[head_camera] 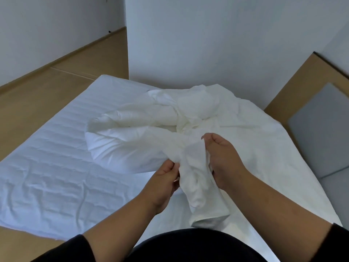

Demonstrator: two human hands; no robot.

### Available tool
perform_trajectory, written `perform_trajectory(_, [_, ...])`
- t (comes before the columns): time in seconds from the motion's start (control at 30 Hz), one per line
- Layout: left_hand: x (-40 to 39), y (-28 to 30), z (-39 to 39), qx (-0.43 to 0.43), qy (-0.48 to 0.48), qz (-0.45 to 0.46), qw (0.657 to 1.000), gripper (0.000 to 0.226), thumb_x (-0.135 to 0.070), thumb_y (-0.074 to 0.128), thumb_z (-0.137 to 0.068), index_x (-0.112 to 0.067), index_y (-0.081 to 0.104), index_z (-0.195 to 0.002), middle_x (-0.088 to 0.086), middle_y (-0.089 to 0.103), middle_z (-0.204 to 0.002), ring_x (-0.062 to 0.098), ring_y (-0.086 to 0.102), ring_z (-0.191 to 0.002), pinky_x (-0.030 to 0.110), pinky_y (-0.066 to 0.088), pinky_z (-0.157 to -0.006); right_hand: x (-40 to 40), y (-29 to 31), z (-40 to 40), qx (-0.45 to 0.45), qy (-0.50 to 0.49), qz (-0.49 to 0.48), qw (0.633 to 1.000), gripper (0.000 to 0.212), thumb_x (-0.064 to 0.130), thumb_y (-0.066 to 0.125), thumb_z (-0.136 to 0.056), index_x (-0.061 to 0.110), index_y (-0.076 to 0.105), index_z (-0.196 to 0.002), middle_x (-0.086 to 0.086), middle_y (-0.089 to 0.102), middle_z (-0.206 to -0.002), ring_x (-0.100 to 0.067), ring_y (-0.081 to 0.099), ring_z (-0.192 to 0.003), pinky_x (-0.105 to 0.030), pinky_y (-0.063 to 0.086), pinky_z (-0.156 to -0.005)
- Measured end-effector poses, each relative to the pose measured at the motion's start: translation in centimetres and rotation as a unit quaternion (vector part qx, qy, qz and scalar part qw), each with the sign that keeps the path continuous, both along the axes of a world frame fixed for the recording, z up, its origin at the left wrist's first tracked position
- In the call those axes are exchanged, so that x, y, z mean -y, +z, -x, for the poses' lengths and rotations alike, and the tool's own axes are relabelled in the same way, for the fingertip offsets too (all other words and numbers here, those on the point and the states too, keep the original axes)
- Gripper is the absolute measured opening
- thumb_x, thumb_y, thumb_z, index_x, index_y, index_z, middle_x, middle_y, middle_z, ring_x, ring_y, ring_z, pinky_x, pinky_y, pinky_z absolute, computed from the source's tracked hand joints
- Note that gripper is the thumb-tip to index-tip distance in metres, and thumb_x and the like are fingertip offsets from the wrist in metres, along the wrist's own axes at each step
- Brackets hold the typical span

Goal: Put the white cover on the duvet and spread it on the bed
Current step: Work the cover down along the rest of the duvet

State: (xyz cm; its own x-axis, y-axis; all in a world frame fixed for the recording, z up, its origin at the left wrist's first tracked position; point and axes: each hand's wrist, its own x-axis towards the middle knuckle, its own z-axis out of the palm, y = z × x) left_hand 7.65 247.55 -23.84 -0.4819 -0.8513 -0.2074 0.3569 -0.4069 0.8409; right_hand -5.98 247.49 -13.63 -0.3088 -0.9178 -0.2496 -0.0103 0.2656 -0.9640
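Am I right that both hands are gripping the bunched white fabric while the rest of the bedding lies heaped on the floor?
Not quite. In the head view the left hand and right hand do grip the bunched white fabric, but the rest of the bedding lies heaped on the bed.

The duvet cover (190, 178) is plain white with a faint cream cast where it bunches. The duvet (120, 146) is white too, shaded bluish in its folds. The mattress (47, 167) wears a white quilted cover stitched in wavy parallel rows; the sheet (264, 148) on its right part is smooth white without pattern. The floor (37, 95) is light tan wood. The walls (207, 44) are pale, bluish white. The headboard (294, 86) is tan with a dark edge and a grey padded panel (317, 133). The sleeves (71, 250) are black.
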Motion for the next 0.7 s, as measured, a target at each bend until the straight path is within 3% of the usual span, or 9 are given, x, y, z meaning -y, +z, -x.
perform_trajectory(0.03, [0.2,0.0,-0.2,0.017,-0.007,0.017,1.0,0.031,-0.038,0.049,-0.104,-0.031,0.06,-0.132,-0.004,0.067,-0.13,0.017,0.063,-0.12,0.036,0.05,-0.099,-0.5,-0.5,-0.1,0.028,0.011,0.0,1.0,0.031,0.022,0.049,-0.106,0.015,0.063,-0.08,0.001,0.065,-0.076,-0.012,0.061,-0.071,-0.025,0.053,-0.066])
perform_trajectory(0.13, [-0.3,-0.6,-0.5,0.028,-0.068,0.05,0.996,0.086,-0.066,0.073,-0.075,-0.032,0.041,-0.147,-0.003,0.056,-0.143,0.02,0.054,-0.132,0.047,0.046,-0.108,-1.1,-0.9,-0.3,0.05,0.03,0.008,0.998,0.033,0.017,0.048,-0.106,0.014,0.061,-0.075,0.002,0.063,-0.069,-0.011,0.06,-0.064,-0.027,0.052,-0.062])
perform_trajectory(0.2, [-1.2,-0.9,0.0,0.038,-0.089,0.074,0.992,0.099,-0.053,0.088,-0.064,-0.038,0.036,-0.147,-0.009,0.056,-0.141,0.014,0.056,-0.129,0.044,0.049,-0.105,-1.2,-0.6,-0.2,0.058,0.035,0.006,0.998,0.033,0.017,0.048,-0.106,0.015,0.06,-0.075,0.001,0.063,-0.069,-0.012,0.061,-0.064,-0.029,0.052,-0.062])
perform_trajectory(0.3, [-1.6,-0.9,0.8,0.101,-0.003,0.083,0.991,0.069,-0.025,0.086,-0.075,-0.043,0.05,-0.131,-0.021,0.066,-0.123,0.004,0.063,-0.114,0.034,0.056,-0.095,-1.2,-1.0,0.2,0.094,0.049,-0.004,0.994,0.033,0.015,0.048,-0.105,0.014,0.061,-0.075,-0.002,0.065,-0.071,-0.015,0.064,-0.066,-0.03,0.053,-0.063])
perform_trajectory(0.37, [-1.1,-0.9,0.8,0.159,0.077,0.082,0.981,0.04,-0.021,0.074,-0.08,-0.036,0.062,-0.115,-0.013,0.072,-0.106,0.014,0.068,-0.105,0.041,0.058,-0.091,-1.1,-1.5,0.4,0.094,0.064,-0.001,0.994,0.03,0.018,0.049,-0.105,0.014,0.063,-0.079,-0.004,0.067,-0.075,-0.016,0.066,-0.072,-0.032,0.054,-0.068])
perform_trajectory(0.47, [-0.5,-0.5,-0.1,0.181,0.15,0.053,0.971,0.029,-0.018,0.063,-0.076,-0.021,0.067,-0.105,0.0,0.072,-0.096,0.027,0.069,-0.093,0.047,0.059,-0.082,-0.7,-2.3,1.8,-0.058,0.077,0.018,0.995,0.026,0.026,0.052,-0.104,0.014,0.063,-0.083,0.0,0.062,-0.078,-0.012,0.058,-0.075,-0.03,0.048,-0.072])
perform_trajectory(0.57, [1.1,0.2,-2.1,0.035,0.224,-0.049,0.973,0.029,0.003,0.053,-0.09,-0.012,0.062,-0.114,0.006,0.07,-0.099,0.023,0.066,-0.084,0.034,0.055,-0.066,-0.3,-4.1,3.8,-0.159,0.097,0.004,0.983,0.018,0.031,0.052,-0.103,0.02,0.061,-0.091,0.008,0.057,-0.075,-0.009,0.052,-0.072,-0.027,0.046,-0.072])
perform_trajectory(0.63, [1.8,1.1,-2.7,-0.051,0.212,-0.076,0.973,0.031,0.006,0.046,-0.093,-0.007,0.064,-0.115,0.009,0.071,-0.095,0.02,0.067,-0.077,0.03,0.054,-0.064,-0.2,-6.4,4.7,-0.241,0.174,-0.018,0.955,0.01,0.031,0.056,-0.099,0.033,0.063,-0.106,0.014,0.065,-0.097,-0.004,0.059,-0.089,-0.03,0.05,-0.09])
perform_trajectory(0.7, [1.6,1.6,-2.6,-0.072,0.177,-0.081,0.978,0.03,0.006,0.042,-0.095,-0.007,0.066,-0.107,0.001,0.069,-0.073,0.01,0.064,-0.059,0.022,0.051,-0.054,-0.2,-8.7,5.1,-0.357,0.266,0.0,0.895,0.041,0.034,0.058,-0.093,0.036,0.053,-0.134,0.014,0.056,-0.133,-0.004,0.052,-0.123,-0.037,0.037,-0.114])
